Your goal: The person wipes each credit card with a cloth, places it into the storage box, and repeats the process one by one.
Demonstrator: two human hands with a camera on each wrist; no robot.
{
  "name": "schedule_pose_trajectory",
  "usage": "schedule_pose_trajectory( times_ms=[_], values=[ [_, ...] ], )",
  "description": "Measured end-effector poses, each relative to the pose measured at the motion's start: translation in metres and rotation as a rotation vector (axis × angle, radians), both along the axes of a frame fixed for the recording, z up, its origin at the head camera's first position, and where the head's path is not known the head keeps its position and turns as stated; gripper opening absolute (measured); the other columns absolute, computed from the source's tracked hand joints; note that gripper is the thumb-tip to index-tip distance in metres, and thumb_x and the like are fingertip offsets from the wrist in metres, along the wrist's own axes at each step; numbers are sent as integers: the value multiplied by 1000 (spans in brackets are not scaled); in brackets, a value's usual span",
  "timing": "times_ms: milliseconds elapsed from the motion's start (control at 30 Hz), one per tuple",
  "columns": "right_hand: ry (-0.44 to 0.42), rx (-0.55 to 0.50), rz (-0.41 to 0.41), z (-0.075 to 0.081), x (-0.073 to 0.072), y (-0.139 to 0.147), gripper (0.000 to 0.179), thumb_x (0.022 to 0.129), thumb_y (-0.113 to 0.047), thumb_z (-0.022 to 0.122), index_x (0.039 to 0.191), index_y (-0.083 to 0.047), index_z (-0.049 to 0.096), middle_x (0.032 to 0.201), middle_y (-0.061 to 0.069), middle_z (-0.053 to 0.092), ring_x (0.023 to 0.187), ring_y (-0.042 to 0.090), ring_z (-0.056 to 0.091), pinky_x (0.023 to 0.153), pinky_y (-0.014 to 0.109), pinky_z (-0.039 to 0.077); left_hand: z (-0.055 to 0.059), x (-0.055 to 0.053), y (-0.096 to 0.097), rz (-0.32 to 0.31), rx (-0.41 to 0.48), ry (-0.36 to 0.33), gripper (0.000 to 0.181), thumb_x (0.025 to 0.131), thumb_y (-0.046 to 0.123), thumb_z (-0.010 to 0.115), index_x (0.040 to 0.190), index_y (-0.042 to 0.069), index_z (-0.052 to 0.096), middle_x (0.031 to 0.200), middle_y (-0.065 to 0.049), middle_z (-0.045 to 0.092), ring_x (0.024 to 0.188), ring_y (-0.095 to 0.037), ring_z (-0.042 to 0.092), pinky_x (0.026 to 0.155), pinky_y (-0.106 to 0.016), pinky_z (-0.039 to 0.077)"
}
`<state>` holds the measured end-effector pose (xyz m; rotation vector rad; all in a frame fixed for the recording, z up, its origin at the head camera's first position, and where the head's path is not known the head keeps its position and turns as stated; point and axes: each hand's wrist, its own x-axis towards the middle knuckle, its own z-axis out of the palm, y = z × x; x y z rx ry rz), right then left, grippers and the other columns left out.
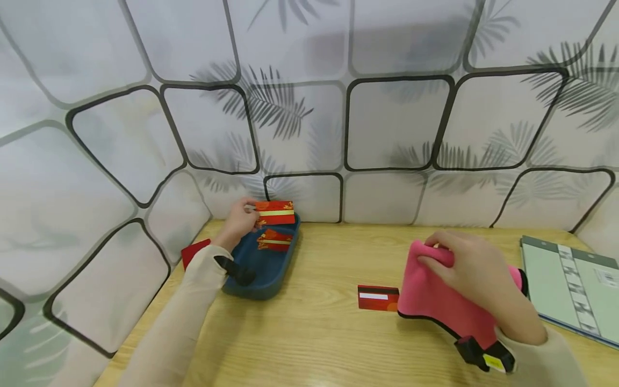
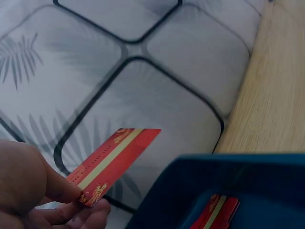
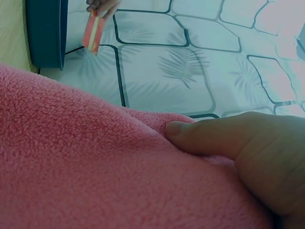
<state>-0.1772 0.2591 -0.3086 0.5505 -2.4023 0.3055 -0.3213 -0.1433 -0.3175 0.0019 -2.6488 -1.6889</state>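
Observation:
My left hand (image 1: 239,222) pinches a red card with a gold stripe (image 1: 275,213) by one end, above the far end of a blue tray (image 1: 261,290). More red and gold cards (image 1: 274,241) lie inside the tray, overlapping. My right hand (image 1: 476,269) grips a pink fleecy cloth with dark edging (image 1: 425,295) between thumb and fingers, its upper part raised. In the right wrist view the thumb (image 3: 205,136) presses into the pink fabric. A red card with a dark stripe and white strip (image 1: 378,298) lies on the table against the cloth's left edge.
A red flat piece (image 1: 193,251) lies left of the tray, partly hidden by my left arm. At the right is a pale green notebook-like item (image 1: 556,279) with a patterned band. A patterned fabric wall (image 1: 309,134) stands behind the wooden table (image 1: 309,344).

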Motion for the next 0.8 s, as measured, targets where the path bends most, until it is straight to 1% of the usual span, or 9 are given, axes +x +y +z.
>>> schedule_pose_trajectory(
  times_ms=[100,167,233,300,367,433,567,667,800],
  values=[
    [20,-8,26,-2,-2,-3,29,64,-23,87,84,-18,66,68,-6,60,57,8,45,50,24,36,-6,-8,-8,-3,29,-5,40,97,-3,44,136,-9,39,98,-23,60,64,-15,63,59,-25,55],
    [32,-12,42,-3,-2,-5,29,64,-21,87,83,-18,66,68,-6,61,57,7,46,50,25,37,-11,-12,-14,-6,52,-10,42,96,-4,45,137,-11,38,105,-30,61,65,-15,65,63,-28,57],
    [40,-17,57,-3,-2,-6,30,63,-19,88,83,-17,66,68,-6,61,57,7,46,51,25,39,-17,-15,-19,-5,47,-3,43,96,-5,47,137,-13,38,113,-35,59,63,-13,66,65,-31,58],
    [44,-20,68,-4,-3,-7,30,63,-19,88,83,-17,66,69,-6,62,57,7,47,51,25,40,-26,-18,-23,7,26,2,42,95,-6,48,136,-13,40,116,-37,59,60,-10,64,66,-35,59],
    [39,-20,67,-4,-3,-8,29,63,-19,87,83,-17,66,69,-6,62,57,7,47,51,25,40,-34,-20,-26,7,-5,7,41,94,-7,49,134,-13,42,114,-37,60,57,-9,63,66,-38,59],
    [32,-20,60,-4,-2,-7,29,63,-18,87,82,-17,66,69,-6,62,58,7,46,51,25,39,-41,-22,-26,-10,-34,-2,40,92,-8,50,131,-14,43,110,-37,62,56,-10,62,66,-39,59],
    [35,-14,59,-6,-2,-7,29,62,-19,88,81,-18,66,69,-8,61,58,6,46,51,25,39,-53,-26,-24,-31,-51,-34,39,89,-10,51,128,-16,46,104,-37,63,55,-11,63,61,-35,59],
    [49,-3,73,-7,-3,-8,30,61,-21,88,81,-18,66,69,-8,62,58,5,46,51,25,40,-58,-29,-23,-13,-40,-52,39,87,-12,53,126,-17,49,97,-35,64,52,-12,63,56,-31,58],
    [42,-7,73,-9,-4,-9,30,62,-21,88,82,-18,66,70,-9,62,58,5,45,51,24,39,-59,-33,-22,-49,-68,-86,39,86,-13,55,124,-17,51,87,-27,66,52,-14,64,58,-33,58]
  ],
)
